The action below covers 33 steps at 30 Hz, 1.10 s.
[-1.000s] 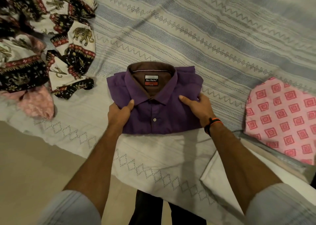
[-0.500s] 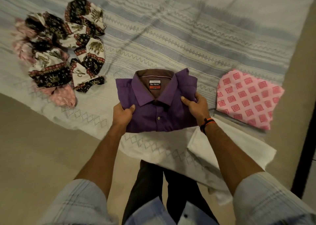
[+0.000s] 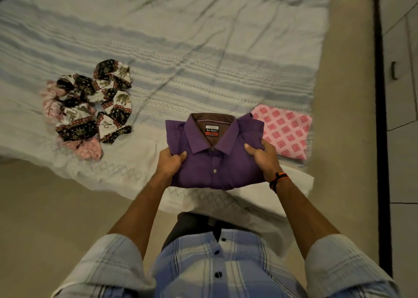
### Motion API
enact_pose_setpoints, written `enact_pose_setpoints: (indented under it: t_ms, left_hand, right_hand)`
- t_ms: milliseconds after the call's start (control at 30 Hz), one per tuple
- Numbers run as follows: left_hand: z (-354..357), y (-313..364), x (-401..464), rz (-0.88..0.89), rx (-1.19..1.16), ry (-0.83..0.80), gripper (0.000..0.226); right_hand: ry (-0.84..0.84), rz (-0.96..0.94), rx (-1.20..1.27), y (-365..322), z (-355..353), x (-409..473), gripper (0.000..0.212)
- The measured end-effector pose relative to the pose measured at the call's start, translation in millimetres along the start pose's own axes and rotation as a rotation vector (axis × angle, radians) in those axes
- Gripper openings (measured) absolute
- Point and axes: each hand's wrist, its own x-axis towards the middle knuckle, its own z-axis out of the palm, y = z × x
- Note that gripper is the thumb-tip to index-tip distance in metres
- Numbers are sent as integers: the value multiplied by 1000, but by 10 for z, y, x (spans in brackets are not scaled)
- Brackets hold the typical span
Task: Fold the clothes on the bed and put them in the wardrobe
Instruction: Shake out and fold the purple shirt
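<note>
Both hands, left hand (image 3: 170, 162) and right hand (image 3: 262, 156), grip the folded purple shirt (image 3: 214, 162); unsupported collar beyond could sag, undoing folds

Dim warm light, soft blur, wide-angle distortion

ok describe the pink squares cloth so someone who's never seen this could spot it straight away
Look at the striped bed sheet and follow its near edge to the right corner. There, just right of the purple shirt held in both hands, lies the pink cloth, flat and folded. Unlike the crumpled elephant-print clothes at left, it carries neat rows of red squares.
</note>
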Motion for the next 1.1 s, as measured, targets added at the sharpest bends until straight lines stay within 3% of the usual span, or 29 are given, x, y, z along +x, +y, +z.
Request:
enact_pose_setpoints:
  t_ms: [333, 1100]
  left_hand:
    - [440, 294, 99, 61, 176, -148, 34]
    - [1381, 695, 952, -8, 289, -360, 42]
  right_hand:
    - [134, 65, 134, 205, -406, -44, 35]
    - [349, 179, 129, 150, -820, 698, 29]
